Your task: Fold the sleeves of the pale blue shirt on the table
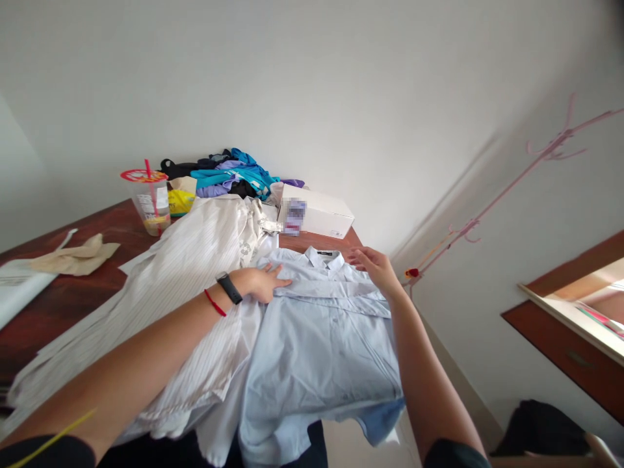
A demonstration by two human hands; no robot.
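Note:
A light blue collared shirt (324, 351) lies front up on the table, its hem hanging over the near edge. One sleeve (322, 288) runs across its chest. My left hand (266, 284) rests with fingers spread on the shirt's left shoulder area, by that sleeve. Over the opposite shoulder, right of the collar (325, 259), is my right hand (373, 265). Its fingers are stretched out and hold nothing I can see; whether they touch the cloth is unclear. White striped clothing (195, 273) lies under my left forearm, beside the blue shirt.
Behind the shirt stands a white box (319, 211). Crumpled clothes (234, 172) are piled against the wall. A plastic cup with a red straw (152, 207) stands at the left, near a beige cloth piece (78, 257). A pink coat rack (507, 175) leans in view at the right.

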